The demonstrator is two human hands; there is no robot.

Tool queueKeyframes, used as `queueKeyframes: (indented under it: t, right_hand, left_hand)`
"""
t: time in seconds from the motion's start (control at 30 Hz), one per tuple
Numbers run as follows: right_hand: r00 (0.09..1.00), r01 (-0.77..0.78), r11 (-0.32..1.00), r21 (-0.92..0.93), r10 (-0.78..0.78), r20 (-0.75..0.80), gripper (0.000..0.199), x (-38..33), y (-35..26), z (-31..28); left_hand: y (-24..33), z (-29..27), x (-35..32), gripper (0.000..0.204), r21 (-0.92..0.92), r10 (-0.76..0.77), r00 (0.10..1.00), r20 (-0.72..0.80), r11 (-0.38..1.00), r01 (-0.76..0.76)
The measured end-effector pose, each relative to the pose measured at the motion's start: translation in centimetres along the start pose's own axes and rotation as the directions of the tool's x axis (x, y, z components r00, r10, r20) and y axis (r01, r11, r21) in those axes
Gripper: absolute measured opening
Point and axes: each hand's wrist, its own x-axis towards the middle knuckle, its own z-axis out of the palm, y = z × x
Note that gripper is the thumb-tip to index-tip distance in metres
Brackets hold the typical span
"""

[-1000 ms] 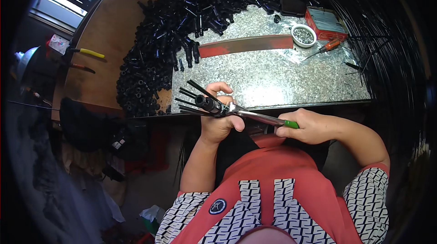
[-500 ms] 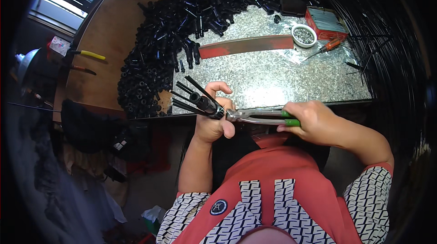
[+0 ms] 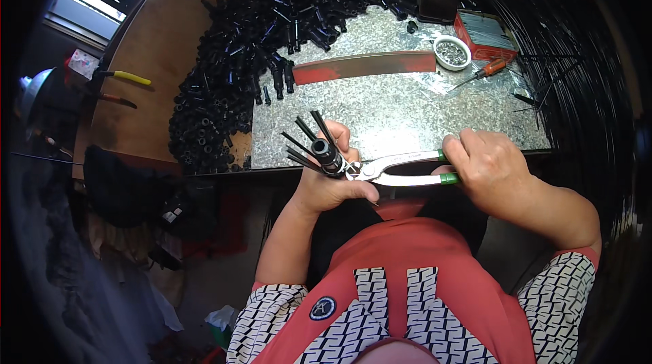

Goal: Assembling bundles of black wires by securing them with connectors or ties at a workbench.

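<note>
My left hand (image 3: 324, 193) is closed round a black tube (image 3: 329, 157) with a round open end that faces up. Several thin black rods (image 3: 303, 160) stick out in a fan around the tube. In my right hand (image 3: 494, 166) is a pair of metal pincers (image 3: 397, 160) with green grips, its handles spread apart. The pincers' jaws are at the lower end of the tube, beside my left fingers. Whether they bite on anything there is too small to tell.
Black tubular parts (image 3: 238, 58) are heaped at the back left of the speckled tabletop (image 3: 326, 109). A red-edged curved strip (image 3: 367, 66), a white bowl (image 3: 452, 53) of small metal bits, a red box (image 3: 485, 34), an orange-handled screwdriver (image 3: 483, 72) and long black rods (image 3: 570, 65) lie beyond.
Both hands have shifted right together. The tube has turned so its open end points more upward, and the pincers' handles have spread wider.
</note>
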Motion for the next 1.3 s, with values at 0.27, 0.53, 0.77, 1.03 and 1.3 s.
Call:
queueKeyframes:
  t: [0.27,0.53,0.77,1.03,1.3]
  right_hand:
    - [0.988,-0.033,0.979,0.201,0.002,0.155,0.026,0.4,0.4,1.5]
    - [0.912,-0.369,0.616,0.696,0.094,0.400,0.037,1.3,-0.1,0.8]
    - [0.919,0.034,0.985,0.169,0.035,-0.392,0.035,1.7,1.4,0.6]
    - [0.782,-0.019,0.948,-0.319,-0.184,-0.595,0.026,3.1,0.6,0.0]
    - [0.780,0.036,0.941,-0.337,-0.238,-0.579,0.024,2.8,0.6,0.2]
  left_hand:
    - [-0.5,-0.3,-0.3,0.073,-0.035,-0.012,1.000,-0.015,0.999,0.012]
    - [0.6,-1.2,-1.0,0.080,-0.141,-0.016,0.996,-0.091,0.990,0.003]
    - [2.2,-1.0,-0.7,0.063,-0.114,0.132,0.991,-0.037,0.984,-0.135]
    - [2.1,-0.4,-1.0,0.058,-0.162,0.098,0.993,-0.069,0.981,-0.109]
    - [1.4,-0.3,-1.3,0.059,-0.151,0.011,0.983,-0.185,0.988,-0.040]
